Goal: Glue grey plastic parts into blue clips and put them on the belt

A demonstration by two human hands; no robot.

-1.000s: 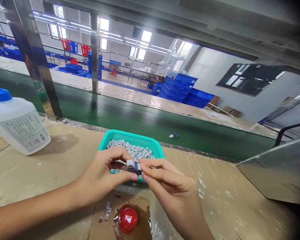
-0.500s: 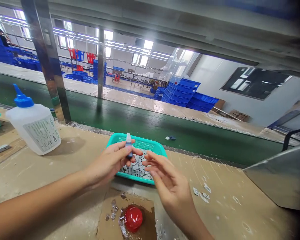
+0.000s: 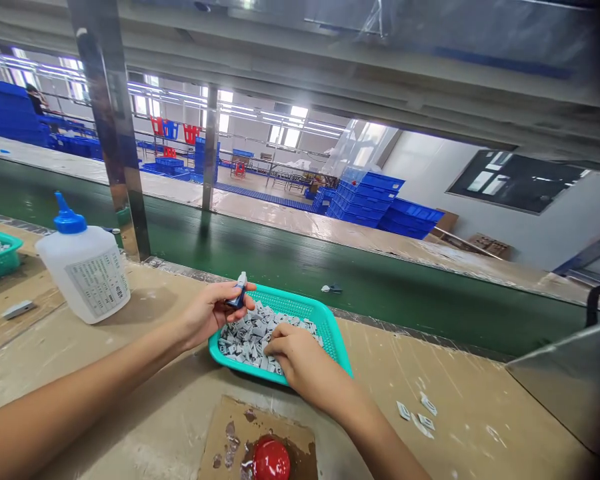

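My left hand is closed around a small dark blue and white plastic part, holding it tilted with the white tip up, over the left back corner of a green basket. Many small grey-white plastic pieces fill the basket. My right hand reaches in over the basket's front right side, its fingers drawn together with the tips down among the pieces. Whatever is between those fingertips is hidden. Just in front of the basket, a wet red dome-shaped object sits on a stained cardboard piece.
A white bottle with a blue nozzle stands at left, near another green basket and a loose grey part. Several loose pieces lie at right. Behind runs a green conveyor belt carrying one blue-white part; a metal post rises at left.
My right hand has moved from beside the left hand down into the pieces, its fingers closing together. My left hand has shifted slightly left, still holding the blue and white part. The view has tilted up.
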